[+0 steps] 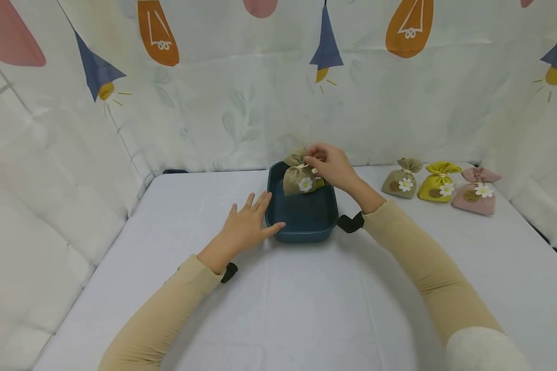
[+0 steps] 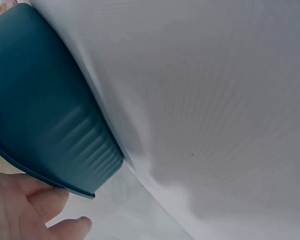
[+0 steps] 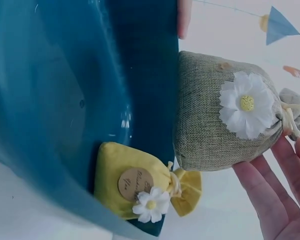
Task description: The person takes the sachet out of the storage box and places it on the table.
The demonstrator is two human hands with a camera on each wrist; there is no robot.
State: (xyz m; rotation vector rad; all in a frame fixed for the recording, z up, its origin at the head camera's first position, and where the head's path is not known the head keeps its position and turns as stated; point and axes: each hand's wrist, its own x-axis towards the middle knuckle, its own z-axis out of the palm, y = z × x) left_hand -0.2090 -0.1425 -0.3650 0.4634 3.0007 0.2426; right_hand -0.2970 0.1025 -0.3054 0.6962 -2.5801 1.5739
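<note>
A dark teal plastic basin (image 1: 302,237) stands on the white-covered table, near its back edge. My right hand (image 1: 332,166) pinches an olive-grey cloth sachet (image 1: 293,181) by its tied neck and holds it over the back of the basin. A white fabric daisy (image 3: 246,105) decorates the sachet's front. Inside the basin, a yellow sachet (image 3: 112,162) with a round tag lies against the wall, mostly hidden behind the olive-grey one in the head view. My left hand (image 1: 245,222) rests at the basin's left rim, its fingers extended and spread.
To the right, in a row, stand another olive-grey sachet (image 1: 392,184), a yellow sachet (image 1: 428,189) and a pink sachet (image 1: 466,202), each with a daisy. A white curtain (image 1: 278,108) printed with lamps hangs close behind the table's back edge.
</note>
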